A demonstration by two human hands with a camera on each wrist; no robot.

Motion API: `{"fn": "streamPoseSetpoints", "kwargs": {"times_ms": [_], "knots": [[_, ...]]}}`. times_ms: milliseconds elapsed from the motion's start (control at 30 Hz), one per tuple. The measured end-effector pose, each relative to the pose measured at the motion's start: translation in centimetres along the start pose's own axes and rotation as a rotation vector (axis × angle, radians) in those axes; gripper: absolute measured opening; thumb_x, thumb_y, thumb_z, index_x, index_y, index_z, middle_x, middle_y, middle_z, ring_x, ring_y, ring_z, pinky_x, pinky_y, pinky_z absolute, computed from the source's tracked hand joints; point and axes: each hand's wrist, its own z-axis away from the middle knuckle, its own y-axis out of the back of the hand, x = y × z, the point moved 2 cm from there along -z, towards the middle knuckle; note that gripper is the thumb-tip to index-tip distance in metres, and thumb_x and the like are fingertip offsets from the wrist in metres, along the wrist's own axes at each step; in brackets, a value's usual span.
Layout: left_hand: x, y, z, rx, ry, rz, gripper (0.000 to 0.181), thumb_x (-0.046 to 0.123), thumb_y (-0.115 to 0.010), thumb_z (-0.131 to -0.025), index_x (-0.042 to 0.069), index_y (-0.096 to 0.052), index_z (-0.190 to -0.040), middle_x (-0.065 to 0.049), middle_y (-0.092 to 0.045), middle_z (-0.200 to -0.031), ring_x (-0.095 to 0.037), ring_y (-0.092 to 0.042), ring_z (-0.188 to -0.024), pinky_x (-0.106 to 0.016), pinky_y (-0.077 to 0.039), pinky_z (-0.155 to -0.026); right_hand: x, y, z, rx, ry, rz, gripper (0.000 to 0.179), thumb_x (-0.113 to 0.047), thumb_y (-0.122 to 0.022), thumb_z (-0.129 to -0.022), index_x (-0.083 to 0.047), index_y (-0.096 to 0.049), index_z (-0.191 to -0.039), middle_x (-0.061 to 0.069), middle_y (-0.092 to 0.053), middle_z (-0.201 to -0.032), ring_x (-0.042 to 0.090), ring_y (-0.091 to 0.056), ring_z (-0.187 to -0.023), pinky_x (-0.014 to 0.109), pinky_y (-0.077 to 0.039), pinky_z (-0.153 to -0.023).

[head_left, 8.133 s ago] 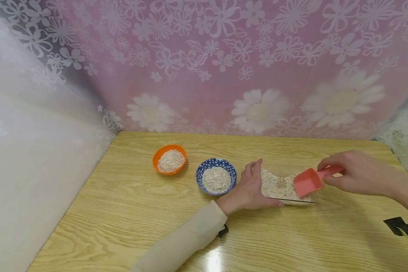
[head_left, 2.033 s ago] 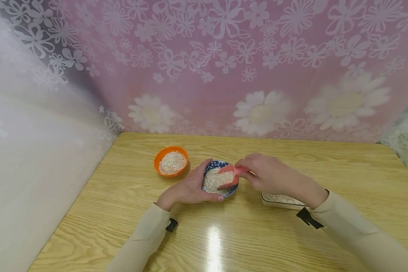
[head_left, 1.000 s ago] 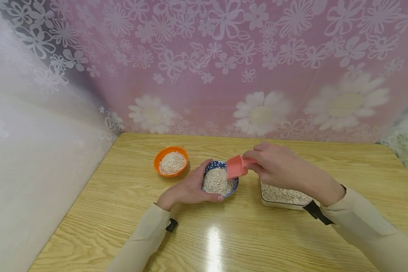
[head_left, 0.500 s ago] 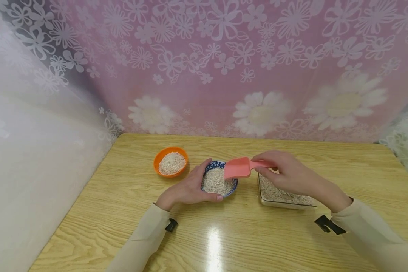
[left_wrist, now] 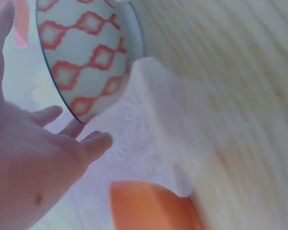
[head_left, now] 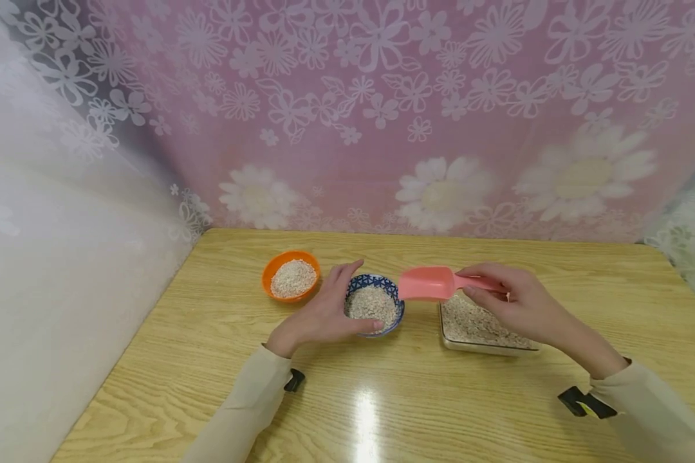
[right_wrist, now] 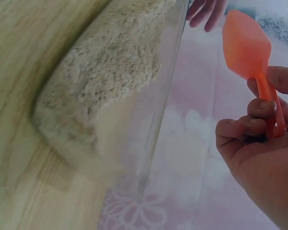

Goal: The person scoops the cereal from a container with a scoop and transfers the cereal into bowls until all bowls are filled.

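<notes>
My right hand (head_left: 515,299) grips the handle of a pink scoop (head_left: 427,284), held above the gap between the blue-and-white bowl (head_left: 354,283) and a clear rectangular container (head_left: 486,349). No flakes show in the scoop. Oat-like flakes fill much of the bowl. Beside the bowl's left side is my left hand (head_left: 318,315), thumb and fingers spread, the thumb overlapping the near rim in the head view. From the left wrist, the bowl's red-patterned outside (left_wrist: 79,57) shows with the fingers loose near its rim. The right wrist view shows flakes (right_wrist: 120,52) heaped unevenly in the container.
An orange bowl (head_left: 269,289) of paler flakes stands to the left of the patterned bowl, farther back. All of it rests on a wood-grain table (head_left: 382,399). A pink flowered curtain (head_left: 336,161) hangs behind the back edge.
The scoop has gone from tipped in the patterned bowl to raised and drawn right of it. My left hand, earlier on the container, then holding the bowl, has now loosened its fingers from it.
</notes>
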Motion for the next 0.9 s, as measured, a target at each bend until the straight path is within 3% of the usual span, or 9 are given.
{"fn": "streamPoseSetpoints", "kwargs": {"times_ms": [167,400,633,900], "knots": [[1.8,-0.2,0.0,0.029,-0.042,0.046,0.107,0.066,-0.076,-0.081,0.045,-0.010,-0.162,-0.002,-0.019,-0.169,-0.029,-0.033,-0.151,-0.060,-0.042,-0.112,1.0,0.8,1.5,0.021,-0.053,0.000,0.029,-0.008,-0.067,-0.099,-0.018,-0.071,-0.125,0.000,-0.073,-0.111,0.005,-0.061,-0.071,0.025,-0.044,-0.056],[4.5,-2.0,-0.6,0.022,-0.122,0.061,0.101,0.064,-0.075,-0.084,0.042,-0.015,-0.162,0.000,-0.025,-0.166,-0.024,-0.035,-0.150,-0.055,-0.042,-0.115,2.6,2.5,3.8,0.053,-0.124,0.028,0.029,-0.009,-0.068,-0.098,-0.017,-0.071,-0.126,-0.027,-0.068,-0.109,-0.004,-0.068,-0.086,0.022,-0.049,-0.061],[6.9,-4.3,-1.3,-0.003,-0.171,0.052,0.095,0.064,-0.071,-0.088,0.040,-0.016,-0.162,0.003,-0.028,-0.164,-0.021,-0.040,-0.146,-0.051,-0.046,-0.112,3.8,3.9,5.6,0.069,-0.173,0.079,0.027,-0.011,-0.069,-0.098,-0.019,-0.072,-0.123,-0.033,-0.065,-0.106,0.001,-0.066,-0.080,0.025,-0.041,-0.056],[9.3,-5.8,-2.3,0.000,-0.202,0.011,0.097,0.066,-0.069,-0.088,0.035,-0.017,-0.163,0.002,-0.029,-0.164,-0.019,-0.041,-0.145,-0.045,-0.048,-0.111,4.7,5.6,6.6,0.092,-0.214,0.151,0.027,-0.012,-0.073,-0.095,-0.019,-0.072,-0.121,-0.036,-0.062,-0.102,0.000,-0.060,-0.072,0.025,-0.036,-0.053]]}}
